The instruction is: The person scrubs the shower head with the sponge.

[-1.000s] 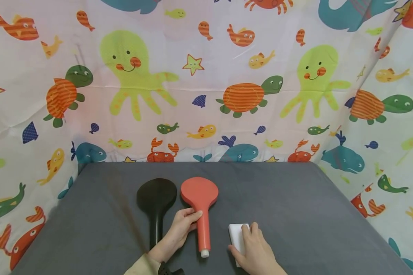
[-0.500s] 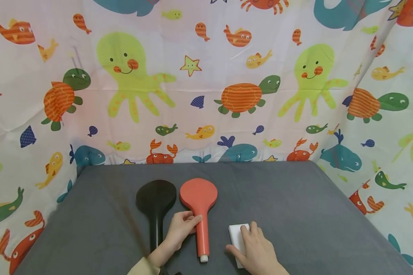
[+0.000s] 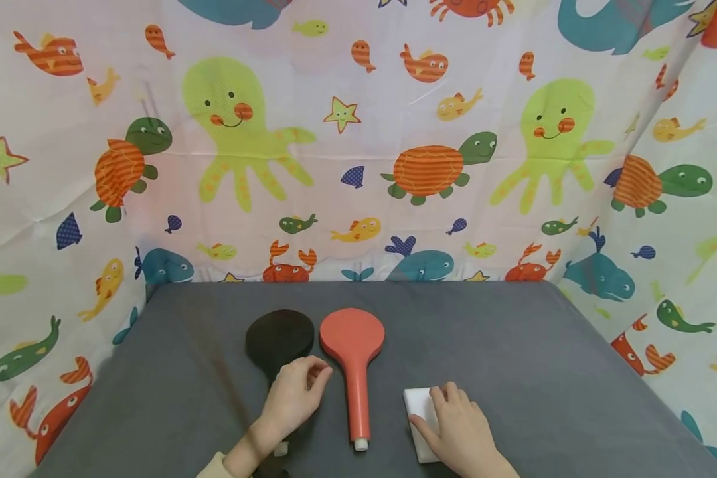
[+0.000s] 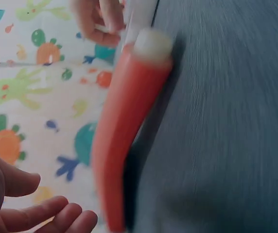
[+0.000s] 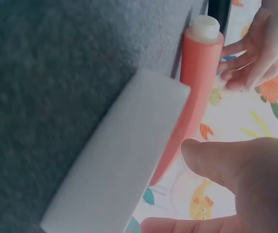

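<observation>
In the head view a red paddle-shaped thing (image 3: 352, 335) lies flat, its round head away from me and a white tip (image 3: 360, 444) at the handle end. Left of it lies a black one of like shape (image 3: 279, 335). My left hand (image 3: 294, 392) hovers over the black handle, hiding much of it, with fingers loosely bent and holding nothing. The left wrist view shows its thumb and fingers apart, clear of the red handle (image 4: 122, 107). My right hand (image 3: 459, 428) is over the right side of a white block (image 3: 421, 421); its thumb (image 5: 212, 158) stands off the block in the right wrist view.
A dark grey cloth (image 3: 544, 372) covers the table. Behind it and along both sides hangs a white curtain (image 3: 358, 146) printed with sea animals. A blurred thin brown streak (image 3: 224, 372) crosses the left of the head view.
My left hand has let go of the red handle and moved left over the black one. My right hand stays at the white block. The head view has shifted slightly.
</observation>
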`<state>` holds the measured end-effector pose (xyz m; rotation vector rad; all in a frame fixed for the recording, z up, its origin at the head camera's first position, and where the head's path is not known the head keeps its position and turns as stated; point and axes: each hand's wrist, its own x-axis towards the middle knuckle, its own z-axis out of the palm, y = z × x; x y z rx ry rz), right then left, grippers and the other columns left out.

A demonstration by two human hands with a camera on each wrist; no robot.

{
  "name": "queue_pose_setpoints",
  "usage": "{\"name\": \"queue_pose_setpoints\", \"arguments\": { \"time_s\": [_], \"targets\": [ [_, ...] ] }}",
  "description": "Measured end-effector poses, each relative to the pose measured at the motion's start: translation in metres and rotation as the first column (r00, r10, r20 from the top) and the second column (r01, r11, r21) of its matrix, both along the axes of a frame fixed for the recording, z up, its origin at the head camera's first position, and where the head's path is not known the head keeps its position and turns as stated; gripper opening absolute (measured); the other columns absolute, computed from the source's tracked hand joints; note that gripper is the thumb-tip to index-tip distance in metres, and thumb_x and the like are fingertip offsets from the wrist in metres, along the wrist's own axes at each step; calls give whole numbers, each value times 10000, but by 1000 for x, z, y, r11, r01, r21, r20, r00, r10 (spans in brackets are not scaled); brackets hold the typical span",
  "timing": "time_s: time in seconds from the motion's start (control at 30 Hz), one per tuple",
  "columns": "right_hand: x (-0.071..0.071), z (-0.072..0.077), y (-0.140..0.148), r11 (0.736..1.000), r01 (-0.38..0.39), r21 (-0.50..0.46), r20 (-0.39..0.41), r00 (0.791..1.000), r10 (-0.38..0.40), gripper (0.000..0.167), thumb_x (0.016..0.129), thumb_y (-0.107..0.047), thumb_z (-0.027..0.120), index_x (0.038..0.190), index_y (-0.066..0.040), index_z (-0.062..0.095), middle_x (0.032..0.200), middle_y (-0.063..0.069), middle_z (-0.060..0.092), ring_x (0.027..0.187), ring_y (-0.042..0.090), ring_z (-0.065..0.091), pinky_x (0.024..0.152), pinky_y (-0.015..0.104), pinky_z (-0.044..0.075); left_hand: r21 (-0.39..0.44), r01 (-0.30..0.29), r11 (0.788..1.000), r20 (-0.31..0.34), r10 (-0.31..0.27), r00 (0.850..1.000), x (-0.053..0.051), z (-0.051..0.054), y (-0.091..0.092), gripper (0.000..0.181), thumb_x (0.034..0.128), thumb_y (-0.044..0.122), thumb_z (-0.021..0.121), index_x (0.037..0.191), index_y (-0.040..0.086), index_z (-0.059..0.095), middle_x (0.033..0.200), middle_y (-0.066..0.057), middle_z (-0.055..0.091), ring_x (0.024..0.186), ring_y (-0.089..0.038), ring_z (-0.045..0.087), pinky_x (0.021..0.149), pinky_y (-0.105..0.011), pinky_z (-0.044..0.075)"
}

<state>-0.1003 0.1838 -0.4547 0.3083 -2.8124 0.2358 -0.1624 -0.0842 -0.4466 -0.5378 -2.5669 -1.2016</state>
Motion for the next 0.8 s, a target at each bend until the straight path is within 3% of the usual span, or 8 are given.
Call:
{"name": "queue_pose_setpoints", "arguments": {
  "time_s": [0.17, 0.27, 0.33, 0.4, 0.47, 0.63, 0.73, 0.8],
  "targets": [
    [1, 3, -1, 999, 32, -15, 26, 999, -31, 533, 790, -450, 686, 1095, -26, 582, 946, 131, 522, 737, 251, 532, 551, 385, 445, -102, -170, 980, -117, 158, 980, 8, 8, -35, 81, 857, 150, 667, 904, 85, 663, 804, 23, 605, 729, -97, 588, 609, -274, 494],
    [2, 5, -3, 999, 39, -21, 38, 999, -38, 600, 795, -463, 674, 1184, -20, 561, 1044, 202, 528, 793, 314, 566, 579, 434, 473, -136, -217, 967, -120, 201, 972, 13, 6, -54, 147, 849, 145, 672, 935, 29, 648, 817, -20, 607, 722, -124, 592, 593, -285, 505],
    [4, 5, -4, 999, 40, -24, 55, 998, -39, 633, 797, -476, 667, 1223, -24, 545, 1090, 230, 523, 830, 341, 575, 593, 451, 481, -139, -217, 966, -59, 210, 976, 15, 2, -63, 210, 856, 166, 663, 965, -11, 632, 806, -26, 596, 693, -114, 584, 570, -262, 498],
    [4, 5, -4, 999, 42, -26, 84, 996, -40, 664, 792, -495, 662, 1249, -31, 532, 1117, 242, 518, 861, 356, 575, 607, 461, 485, -107, -186, 977, 46, 192, 980, 15, -3, -67, 287, 862, 189, 657, 993, -62, 609, 788, -32, 593, 660, -101, 580, 566, -247, 495],
    [5, 5, -6, 998, 42, -43, 133, 990, -36, 692, 783, -516, 661, 1263, -36, 526, 1141, 250, 510, 886, 360, 570, 610, 467, 486, -51, -156, 986, 166, 162, 973, 13, -8, -69, 373, 869, 220, 649, 1023, -112, 581, 789, -45, 602, 656, -101, 591, 584, -250, 501],
    [6, 0, -11, 997, 29, -72, 205, 979, -14, 695, 743, -494, 706, 1219, -12, 551, 1165, 293, 476, 897, 375, 547, 586, 480, 488, 133, -158, 978, 400, 92, 912, 4, -17, -67, 534, 860, 264, 663, 1098, -186, 504, 834, -109, 650, 671, -167, 625, 602, -306, 529],
    [5, -4, -14, 998, 11, -64, 189, 982, 2, 662, 727, -437, 739, 1186, 5, 560, 1149, 295, 466, 855, 357, 533, 539, 459, 482, 279, -128, 952, 496, -29, 868, -1, -20, -68, 450, 869, 216, 655, 1025, -182, 514, 761, -131, 652, 631, -186, 624, 576, -331, 542],
    [5, -5, -16, 998, 4, -61, 182, 983, 7, 642, 724, -404, 749, 1182, 6, 560, 1144, 288, 459, 836, 339, 524, 516, 443, 477, 357, -89, 930, 526, -122, 842, -4, -20, -71, 361, 875, 180, 645, 949, -156, 537, 690, -103, 639, 615, -162, 613, 573, -323, 542]
  ]
}}
